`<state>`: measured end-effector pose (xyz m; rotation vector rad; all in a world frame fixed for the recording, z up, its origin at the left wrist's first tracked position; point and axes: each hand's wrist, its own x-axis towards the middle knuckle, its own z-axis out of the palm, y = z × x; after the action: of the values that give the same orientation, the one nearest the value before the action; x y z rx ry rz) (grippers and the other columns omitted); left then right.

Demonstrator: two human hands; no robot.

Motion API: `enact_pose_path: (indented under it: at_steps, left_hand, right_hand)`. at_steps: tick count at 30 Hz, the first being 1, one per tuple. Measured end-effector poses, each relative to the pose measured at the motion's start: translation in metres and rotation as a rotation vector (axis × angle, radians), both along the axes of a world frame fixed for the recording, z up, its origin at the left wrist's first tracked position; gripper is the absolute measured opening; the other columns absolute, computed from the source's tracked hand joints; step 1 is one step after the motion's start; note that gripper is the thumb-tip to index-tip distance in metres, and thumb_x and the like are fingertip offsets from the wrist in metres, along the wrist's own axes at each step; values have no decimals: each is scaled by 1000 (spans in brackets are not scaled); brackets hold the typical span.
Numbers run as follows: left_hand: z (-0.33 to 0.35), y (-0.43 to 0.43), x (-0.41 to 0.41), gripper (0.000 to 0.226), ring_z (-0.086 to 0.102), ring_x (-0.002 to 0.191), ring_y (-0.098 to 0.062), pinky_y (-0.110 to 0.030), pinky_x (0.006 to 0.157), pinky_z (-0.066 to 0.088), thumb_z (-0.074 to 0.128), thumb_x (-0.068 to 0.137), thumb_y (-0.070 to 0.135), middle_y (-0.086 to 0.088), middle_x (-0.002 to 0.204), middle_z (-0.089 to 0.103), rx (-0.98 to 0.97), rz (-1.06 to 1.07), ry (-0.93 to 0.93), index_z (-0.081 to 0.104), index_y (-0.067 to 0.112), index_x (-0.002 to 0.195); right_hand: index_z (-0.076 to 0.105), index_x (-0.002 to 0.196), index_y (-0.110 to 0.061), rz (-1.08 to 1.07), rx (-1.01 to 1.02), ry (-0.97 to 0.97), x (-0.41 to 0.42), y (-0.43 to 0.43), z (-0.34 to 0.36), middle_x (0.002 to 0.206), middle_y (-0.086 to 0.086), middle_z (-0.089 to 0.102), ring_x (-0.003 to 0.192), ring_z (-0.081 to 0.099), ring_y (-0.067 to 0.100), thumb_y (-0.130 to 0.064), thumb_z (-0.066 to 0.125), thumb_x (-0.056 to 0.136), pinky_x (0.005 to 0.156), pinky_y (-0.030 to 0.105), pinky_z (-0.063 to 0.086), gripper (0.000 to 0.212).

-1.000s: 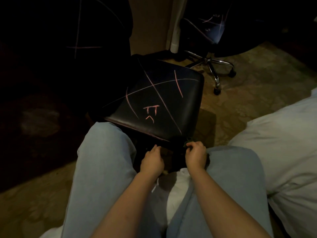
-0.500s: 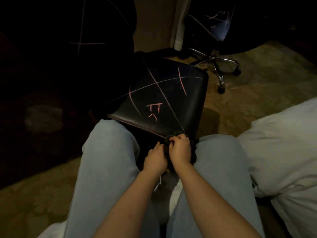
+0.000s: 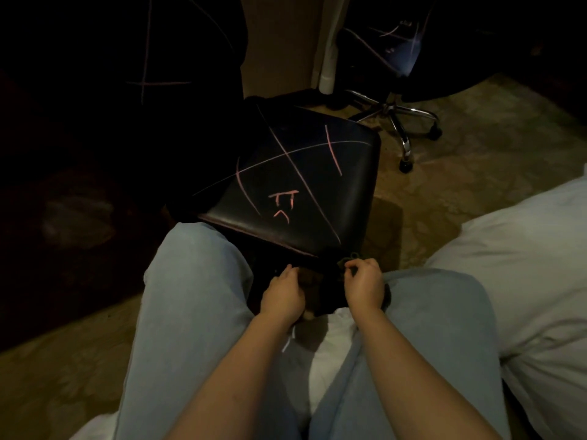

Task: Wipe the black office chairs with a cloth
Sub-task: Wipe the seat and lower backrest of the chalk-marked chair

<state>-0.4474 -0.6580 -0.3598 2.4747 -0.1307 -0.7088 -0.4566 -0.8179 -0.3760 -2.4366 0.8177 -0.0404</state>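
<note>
Pinching the bunched dark cloth (image 3: 347,260) in a tight fingertip grip, the right hand (image 3: 363,285) sits beside the left hand (image 3: 281,295), curled on the cloth's slack, both just short of the chalk-marked chair seat (image 3: 349,192) ahead, where a loose wad may smear the pink lines (image 3: 287,153).

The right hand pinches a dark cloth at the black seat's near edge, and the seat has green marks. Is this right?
No. The head view shows pink marks, not green, on the black seat; the right hand does pinch the dark cloth.
</note>
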Motion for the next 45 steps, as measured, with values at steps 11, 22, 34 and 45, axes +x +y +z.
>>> enact_pose_path:
  at_steps: [11,22,34,45]
  left_hand:
    - [1,-3,-1,49,36,136,-30,-44,108,37,38,96,15,-4,159,22,-7,-1,9,36,17,145]
    - [-2,-2,1,48,38,133,-31,-44,106,38,37,97,17,-4,157,27,6,5,1,36,17,145]
    - [2,0,1,49,42,131,-30,-44,104,41,37,96,16,-5,154,32,-11,22,-22,37,16,145]
    - [6,10,0,47,39,133,-29,-43,107,38,39,96,18,-5,156,29,-30,54,-35,38,16,144]
  right_hand:
    - [68,112,-11,156,-46,-23,21,44,7,121,8,53,110,52,27,-17,58,94,86,32,46,22]
    - [69,114,-14,188,-98,-24,4,25,4,124,6,54,119,47,24,-16,56,95,91,34,45,23]
    - [53,123,-19,154,51,-176,8,37,19,121,8,57,113,55,25,-14,64,90,85,34,48,36]
    - [59,130,-14,319,-95,-72,12,48,2,131,4,51,124,42,22,-8,59,90,101,33,41,40]
